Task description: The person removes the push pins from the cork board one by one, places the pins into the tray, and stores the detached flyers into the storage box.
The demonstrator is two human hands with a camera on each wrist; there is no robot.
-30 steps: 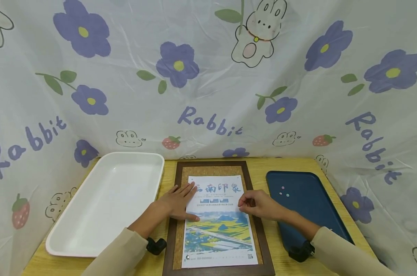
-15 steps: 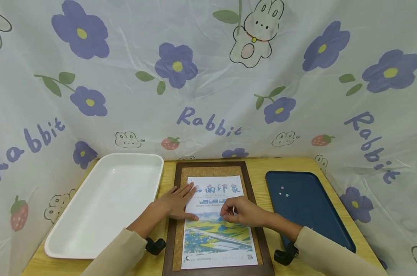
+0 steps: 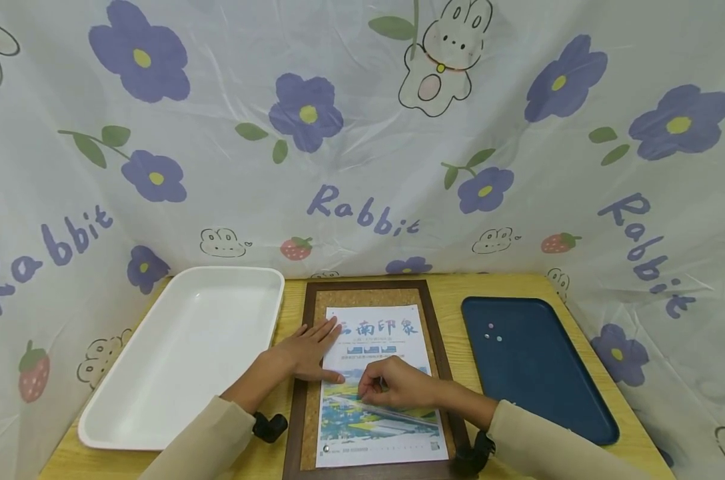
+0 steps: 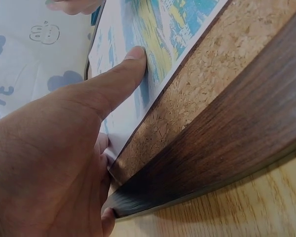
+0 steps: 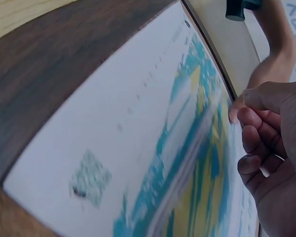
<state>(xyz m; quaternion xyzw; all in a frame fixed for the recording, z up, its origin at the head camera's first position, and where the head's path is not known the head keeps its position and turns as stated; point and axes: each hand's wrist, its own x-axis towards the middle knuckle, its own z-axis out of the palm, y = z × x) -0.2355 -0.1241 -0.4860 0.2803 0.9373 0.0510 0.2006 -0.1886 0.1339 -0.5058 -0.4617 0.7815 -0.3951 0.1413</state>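
Note:
A printed poster [image 3: 374, 433] lies on a cork board [image 3: 310, 427] with a dark wooden frame [image 3: 296, 413]. My left hand [image 3: 308, 353] rests flat on the poster's left side, fingers spread, its thumb [image 4: 130, 64] on the picture. My right hand [image 3: 395, 383] is over the middle of the picture. Its fingers are curled, with thumb and index fingertips together [image 5: 249, 98]; I cannot tell whether something small is between them. A round-headed pin [image 3: 326, 449] sits at the poster's lower left corner. Small dots mark both upper corners.
A white tray [image 3: 122, 437] stands on the left of the wooden table [image 3: 446, 287]. On the right is a dark blue tray [image 3: 542, 373] with several small round pins [image 3: 491, 327] in it. A patterned curtain [image 3: 362, 167] encloses the back and sides.
My right hand has moved left and toward me, from the poster's right edge to over the middle of the picture. My left hand has stayed in place.

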